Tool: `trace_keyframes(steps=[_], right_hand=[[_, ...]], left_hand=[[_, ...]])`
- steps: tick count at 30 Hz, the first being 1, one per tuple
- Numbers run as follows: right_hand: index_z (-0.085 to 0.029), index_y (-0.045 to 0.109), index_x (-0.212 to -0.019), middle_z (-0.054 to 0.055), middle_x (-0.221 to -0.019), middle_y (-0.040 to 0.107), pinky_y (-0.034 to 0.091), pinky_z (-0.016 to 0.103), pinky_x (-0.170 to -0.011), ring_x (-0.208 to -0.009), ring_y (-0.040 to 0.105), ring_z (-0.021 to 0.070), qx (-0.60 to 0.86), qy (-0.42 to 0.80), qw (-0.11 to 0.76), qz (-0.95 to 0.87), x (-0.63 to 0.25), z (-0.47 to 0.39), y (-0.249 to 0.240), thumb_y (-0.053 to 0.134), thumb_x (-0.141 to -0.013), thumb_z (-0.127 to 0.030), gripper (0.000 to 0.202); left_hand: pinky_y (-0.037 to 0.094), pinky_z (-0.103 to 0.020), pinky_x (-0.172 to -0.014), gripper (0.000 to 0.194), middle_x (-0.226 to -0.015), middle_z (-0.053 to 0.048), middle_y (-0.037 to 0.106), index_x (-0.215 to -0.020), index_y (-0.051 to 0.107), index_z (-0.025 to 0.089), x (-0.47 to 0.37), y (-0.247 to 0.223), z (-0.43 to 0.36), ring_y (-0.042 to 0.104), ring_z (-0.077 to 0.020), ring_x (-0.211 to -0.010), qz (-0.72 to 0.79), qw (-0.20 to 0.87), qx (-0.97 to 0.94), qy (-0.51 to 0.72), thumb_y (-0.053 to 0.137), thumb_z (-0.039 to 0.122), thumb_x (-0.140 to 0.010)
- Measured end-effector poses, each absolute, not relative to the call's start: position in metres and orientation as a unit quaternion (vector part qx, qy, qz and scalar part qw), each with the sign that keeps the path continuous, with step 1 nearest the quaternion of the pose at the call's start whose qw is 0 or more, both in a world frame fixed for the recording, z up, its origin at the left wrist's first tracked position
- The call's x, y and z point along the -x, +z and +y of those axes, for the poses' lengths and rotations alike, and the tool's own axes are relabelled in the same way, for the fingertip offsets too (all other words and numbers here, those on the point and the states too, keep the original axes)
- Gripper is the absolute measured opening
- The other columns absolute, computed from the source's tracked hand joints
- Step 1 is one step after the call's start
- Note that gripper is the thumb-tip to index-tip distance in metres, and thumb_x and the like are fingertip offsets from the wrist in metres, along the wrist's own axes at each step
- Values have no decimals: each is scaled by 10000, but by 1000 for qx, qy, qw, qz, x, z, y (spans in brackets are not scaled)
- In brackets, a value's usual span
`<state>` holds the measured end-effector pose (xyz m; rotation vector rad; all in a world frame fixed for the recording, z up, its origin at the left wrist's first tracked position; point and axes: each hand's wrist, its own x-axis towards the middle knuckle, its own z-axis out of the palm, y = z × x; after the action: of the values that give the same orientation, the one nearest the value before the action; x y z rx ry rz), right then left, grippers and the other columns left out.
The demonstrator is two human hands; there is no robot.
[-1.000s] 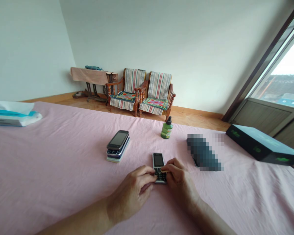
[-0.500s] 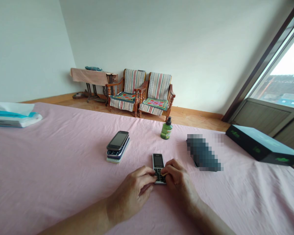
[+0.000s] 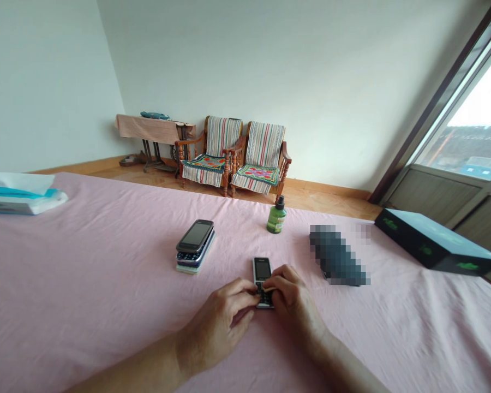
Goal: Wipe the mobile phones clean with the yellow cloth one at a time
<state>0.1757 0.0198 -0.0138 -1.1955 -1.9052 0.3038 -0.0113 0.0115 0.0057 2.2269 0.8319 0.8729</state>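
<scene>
A small keypad phone (image 3: 263,270) with a silver edge lies face up on the pink cloth (image 3: 118,305). My left hand (image 3: 223,319) rests at its left side, fingertips on the edge of the phone. Over the keypad, my right hand (image 3: 294,300) pinches a small, thin, pale piece whose tip touches the keys. Left of the phone sits a stack of phones (image 3: 195,240), a dark touchscreen one on top. Behind stands a green bottle (image 3: 276,218) with a black cap.
A blurred-out dark object (image 3: 337,259) lies to the right, with a black box (image 3: 437,240) beyond it. At the far left is a tissue pack (image 3: 24,199). Past the cloth's far edge stand two wooden armchairs (image 3: 256,155) and a covered table (image 3: 147,128).
The tip of the pale piece in my right hand has moved slightly left across the keypad. The whole view has shifted a little; my left hand stays at the phone.
</scene>
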Motion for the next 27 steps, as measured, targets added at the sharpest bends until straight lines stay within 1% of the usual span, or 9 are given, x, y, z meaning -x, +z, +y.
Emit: trace_keyframes(steps=[4, 9, 12, 14, 20, 27], right_hand=[[-185, 678, -748, 45, -795, 565, 439, 264, -642, -746, 551, 166, 477, 115, 418, -765, -177, 19, -12, 431, -725, 18, 322], [-196, 691, -805, 56, -821, 572, 455, 276, -658, -783, 553, 179, 463, 103, 415, -777, -175, 18, -12, 413, -718, 15, 360], [-193, 672, -747, 47, -799, 572, 449, 267, -642, -755, 553, 169, 467, 100, 416, -774, -175, 17, -13, 422, -727, 8, 322], [-197, 663, -726, 40, -791, 574, 447, 257, -635, -743, 555, 162, 471, 103, 417, -770, -176, 17, -13, 429, -729, 5, 309], [-189, 669, -754, 41, -787, 586, 454, 247, -622, -711, 561, 156, 487, 115, 434, -749, -176, 20, -16, 419, -698, 22, 332], [-185, 670, -738, 42, -792, 585, 455, 265, -660, -752, 562, 167, 494, 142, 421, -747, -172, 21, -13, 419, -704, 33, 335]], left_hand=[[469, -264, -921, 363, -1109, -42, 591, -1087, 647, 219, 12, 5, 11, 582, -162, -1017, 313, 300, -839, 328, 486, 0, -847], [466, -265, -931, 374, -1099, -35, 590, -1087, 647, 229, 11, 8, 11, 578, -158, -1022, 312, 313, -837, 323, 479, -6, -849], [471, -270, -929, 373, -1105, -33, 591, -1091, 648, 235, 11, 9, 10, 581, -160, -1018, 313, 312, -835, 327, 485, 1, -850], [475, -278, -927, 359, -1105, -39, 595, -1090, 650, 231, 11, 9, 10, 581, -167, -1018, 313, 310, -835, 329, 486, 14, -856], [480, -276, -917, 333, -1089, -50, 600, -1080, 655, 215, 12, 7, 10, 586, -172, -1009, 315, 303, -836, 331, 491, 32, -856], [475, -265, -917, 339, -1083, -39, 597, -1054, 659, 219, 11, 8, 10, 585, -160, -1002, 314, 309, -836, 327, 483, 11, -852]])
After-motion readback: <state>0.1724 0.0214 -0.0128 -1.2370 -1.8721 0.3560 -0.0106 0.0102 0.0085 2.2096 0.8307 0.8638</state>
